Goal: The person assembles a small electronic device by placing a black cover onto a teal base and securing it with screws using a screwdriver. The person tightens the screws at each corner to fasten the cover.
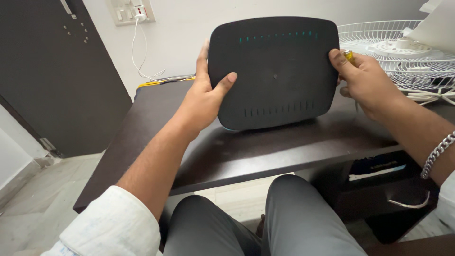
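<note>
Router: a black, flat router (275,71) with rounded corners, held upright so its broad face points at the camera; its lower edge rests on or just above the table, which one I cannot tell.
Router face: a row of small green-blue marks runs along the top, a row of short slots along the bottom, and a small hole sits near the middle.
Left hand: the left hand (204,97) grips the router's left edge, thumb laid across the front face, fingers wrapped behind the edge.
Right hand: the right hand (365,80) is closed on the router's right edge, thumb pressed on the front near the upper corner; the same hand also pinches a small yellow-handled tool (349,56) whose tip peeks out just beside the router.
Table: a dark brown table (284,147) lies under the router, its front edge near the person's knees.
Fan guard: a white wire fan guard (403,52) lies on the table right of the router, behind the right hand.
Wall socket: a switch plate (130,12) on the wall up and left of the router, with a white charger cable (140,57) hanging from it.
Door: a dark door (52,71) stands far left of the router.
Wrist: a silver chain bracelet (436,154) circles the right wrist, below and right of the router.
</note>
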